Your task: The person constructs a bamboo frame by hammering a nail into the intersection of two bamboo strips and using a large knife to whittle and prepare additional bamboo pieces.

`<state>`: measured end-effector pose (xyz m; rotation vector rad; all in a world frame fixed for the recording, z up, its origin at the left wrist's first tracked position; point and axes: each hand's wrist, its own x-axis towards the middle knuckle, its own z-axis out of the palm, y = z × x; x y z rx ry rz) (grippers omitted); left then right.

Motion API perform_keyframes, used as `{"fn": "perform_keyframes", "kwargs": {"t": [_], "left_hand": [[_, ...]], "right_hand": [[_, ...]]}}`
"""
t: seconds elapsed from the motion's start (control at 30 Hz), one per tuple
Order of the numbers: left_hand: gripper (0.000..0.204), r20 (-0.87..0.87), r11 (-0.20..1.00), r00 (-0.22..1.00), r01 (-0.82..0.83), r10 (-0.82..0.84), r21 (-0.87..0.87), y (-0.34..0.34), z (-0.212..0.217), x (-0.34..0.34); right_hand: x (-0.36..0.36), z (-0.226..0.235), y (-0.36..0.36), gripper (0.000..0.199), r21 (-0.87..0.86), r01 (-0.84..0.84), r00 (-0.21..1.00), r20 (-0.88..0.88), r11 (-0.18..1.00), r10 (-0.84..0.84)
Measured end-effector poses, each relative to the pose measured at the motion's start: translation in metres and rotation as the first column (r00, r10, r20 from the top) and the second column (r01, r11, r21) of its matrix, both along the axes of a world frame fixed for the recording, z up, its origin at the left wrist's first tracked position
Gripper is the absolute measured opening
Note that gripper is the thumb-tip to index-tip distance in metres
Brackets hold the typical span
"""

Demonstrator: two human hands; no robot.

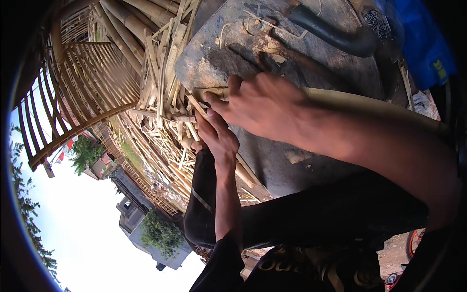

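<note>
Outdoors, under a bright white sky with trees and a grey building (146, 228) tilted into the lower left, I'm bent over a worn grey stone slab (311, 53) that serves as my counter. My right hand (265, 104) lies palm-down across a long pale split bamboo strip (369, 104), fingers curled over its near end, pinning it flat against the slab so it doesn't spring or roll. My left hand (219, 138) comes up from below, fingers closed on the strip's tip just beside the right thumb; how firmly it grips I cannot tell, since the right hand covers part of it. So the strip sits on the slab, running off to the right under my forearm, clamped at one end by both hands. My black-trousered knee (202, 204) rises under the left wrist, likely bracing it. To the left, a heap of pale bamboo offcuts and slivers (165, 112) spills away from the slab edge, and beyond that stands a slatted bamboo cage frame (87, 92), tilted in my view. Up on the slab's far side rests a dark curved tool handle (335, 34), well apart from my hands, and a blue plastic sheet (423, 44) bunches at the right rim.
</note>
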<state>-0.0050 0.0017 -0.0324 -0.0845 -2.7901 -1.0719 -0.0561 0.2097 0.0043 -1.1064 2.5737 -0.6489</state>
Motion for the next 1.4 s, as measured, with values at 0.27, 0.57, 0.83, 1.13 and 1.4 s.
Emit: {"fn": "perform_keyframes", "kwargs": {"t": [0.27, 0.57, 0.83, 1.13, 1.4], "left_hand": [[0.045, 0.166, 0.993, 0.98, -0.116, 0.114, 0.006, 0.013, 0.023, 0.006], [0.045, 0.202, 0.99, 0.97, -0.138, 0.133, 0.011, 0.01, 0.018, 0.007], [0.044, 0.127, 0.991, 0.988, -0.096, 0.084, 0.094, 0.005, 0.015, 0.001], [0.046, 0.141, 0.998, 0.988, -0.055, 0.059, -0.034, 0.002, 0.015, 0.002], [0.053, 0.104, 0.99, 0.995, 0.004, 0.011, -0.141, -0.007, 0.004, 0.013]], "right_hand": [[-0.004, 0.008, 0.001, 0.052, 0.034, -0.009, 0.999, 0.041, 0.999, 0.008], [0.005, -0.003, 0.002, 0.049, -0.029, 0.064, 0.993, -0.101, 0.998, -0.067], [0.006, -0.008, -0.001, 0.049, -0.079, 0.07, 0.993, -0.084, 0.994, -0.077], [0.008, -0.006, -0.001, 0.049, -0.081, 0.101, 0.982, -0.151, 0.992, -0.112], [0.008, -0.008, -0.003, 0.051, -0.078, 0.068, 0.992, -0.1, 0.995, -0.076]]}}
